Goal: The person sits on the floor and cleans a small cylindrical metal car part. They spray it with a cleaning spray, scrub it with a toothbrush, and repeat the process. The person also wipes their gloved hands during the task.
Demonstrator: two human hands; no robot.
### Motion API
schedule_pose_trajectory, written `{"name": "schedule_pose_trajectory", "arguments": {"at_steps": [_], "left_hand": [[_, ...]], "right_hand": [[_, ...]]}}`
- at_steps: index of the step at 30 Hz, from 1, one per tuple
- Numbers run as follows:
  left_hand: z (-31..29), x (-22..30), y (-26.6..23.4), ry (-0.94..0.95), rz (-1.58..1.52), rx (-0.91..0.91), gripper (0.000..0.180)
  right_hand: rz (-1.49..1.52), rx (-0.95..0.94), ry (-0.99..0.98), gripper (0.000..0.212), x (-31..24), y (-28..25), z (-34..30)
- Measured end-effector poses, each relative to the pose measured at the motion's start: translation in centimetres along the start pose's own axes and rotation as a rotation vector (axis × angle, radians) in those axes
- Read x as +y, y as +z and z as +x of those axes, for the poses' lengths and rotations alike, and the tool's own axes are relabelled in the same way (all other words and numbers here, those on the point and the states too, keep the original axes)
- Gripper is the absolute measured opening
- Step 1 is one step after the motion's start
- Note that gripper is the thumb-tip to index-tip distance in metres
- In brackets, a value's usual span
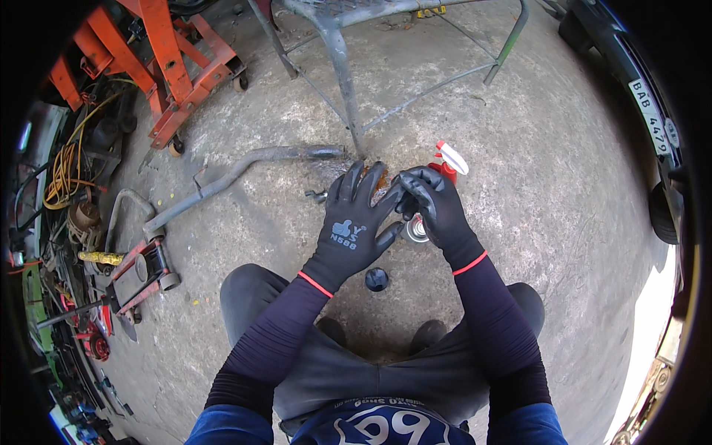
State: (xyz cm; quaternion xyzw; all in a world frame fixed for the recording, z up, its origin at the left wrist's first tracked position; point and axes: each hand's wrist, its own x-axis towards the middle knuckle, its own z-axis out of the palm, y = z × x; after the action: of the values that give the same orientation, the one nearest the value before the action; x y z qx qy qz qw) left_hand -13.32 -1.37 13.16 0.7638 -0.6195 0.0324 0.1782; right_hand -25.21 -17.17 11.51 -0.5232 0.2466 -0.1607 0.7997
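Black work gloves with red cuffs cover both hands. My left hand (350,222) is open, back upward, its fingers spread. My right hand (432,204) has its fingers curled closed around the tip of the left glove's index finger. Just beyond the right hand stands a spray bottle (450,159) with a red and white trigger head. Partly hidden beneath the right hand is a round silver metal piece (417,231). A round black object (377,279) sits on the concrete between my knees. Something rusty orange (383,178) shows behind the left fingers, mostly covered.
A small metal part (317,196) lies left of my left hand. Farther left, a bent grey pipe (237,174) reaches toward a red floor jack (137,278). An orange steel hoist (174,74) stands back left. Ahead is a metal-legged stand (343,74); a vehicle bumper (630,67) is at right.
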Motion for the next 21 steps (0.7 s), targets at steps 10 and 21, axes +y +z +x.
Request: {"name": "schedule_pose_trajectory", "arguments": {"at_steps": [10,21], "left_hand": [[0.3,0.4,0.2,0.007,-0.024,-0.019,0.067],[0.5,1.5,-1.1,0.010,0.037,0.041,0.071]], "right_hand": [[0.016,0.273,-0.031,0.025,1.0,0.8,0.7],[-0.005,0.290,-0.231,0.017,-0.8,0.6,0.4]]}}
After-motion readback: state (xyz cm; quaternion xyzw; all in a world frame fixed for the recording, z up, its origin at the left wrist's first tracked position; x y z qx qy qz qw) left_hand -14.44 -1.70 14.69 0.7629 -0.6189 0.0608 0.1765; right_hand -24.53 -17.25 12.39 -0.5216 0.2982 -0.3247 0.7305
